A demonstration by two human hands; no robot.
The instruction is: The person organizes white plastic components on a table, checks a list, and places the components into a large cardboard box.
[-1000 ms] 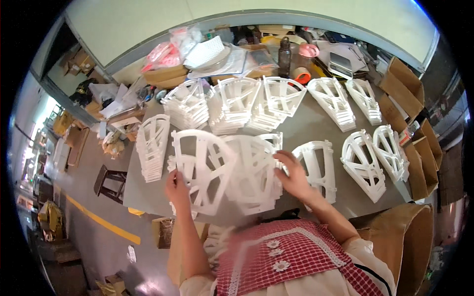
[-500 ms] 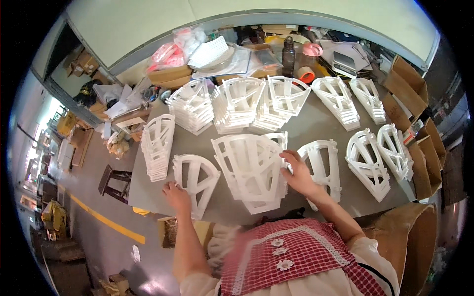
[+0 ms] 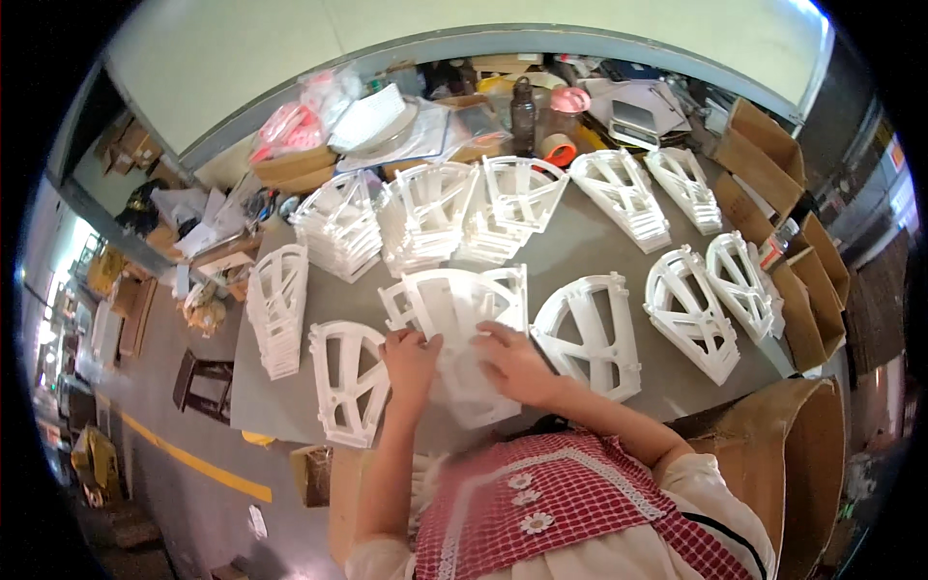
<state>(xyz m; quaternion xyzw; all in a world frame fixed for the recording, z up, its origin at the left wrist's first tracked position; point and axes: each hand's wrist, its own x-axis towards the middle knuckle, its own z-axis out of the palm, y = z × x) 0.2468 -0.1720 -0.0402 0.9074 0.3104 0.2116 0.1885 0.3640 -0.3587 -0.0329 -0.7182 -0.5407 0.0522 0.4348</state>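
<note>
At the middle of the table's near side lies a white fan-shaped plastic panel [image 3: 449, 290], its lower part smeared by motion. A matching white openwork frame [image 3: 517, 280] shows from under it. My left hand [image 3: 411, 367] is closed on the panel's left edge, fingers bent over it. My right hand [image 3: 517, 365] grips the right side, its fingertips on the panel's face. To the left of my left hand is another white fan-shaped frame [image 3: 350, 382]. Beyond my right hand is a further frame [image 3: 592, 333], lying flat.
Stacks of white frames [image 3: 338, 222] line the table's far side, with more at the left [image 3: 278, 309] and right [image 3: 691, 309]. Behind them stand a dark bottle [image 3: 523, 116], an orange tape roll [image 3: 558, 150] and bagged clutter. Open cardboard boxes [image 3: 807, 300] border the right edge.
My left hand has moved right from the left-hand frame to the middle panel. My right hand has come inward onto the panel's right side. The whole view has shifted slightly.
</note>
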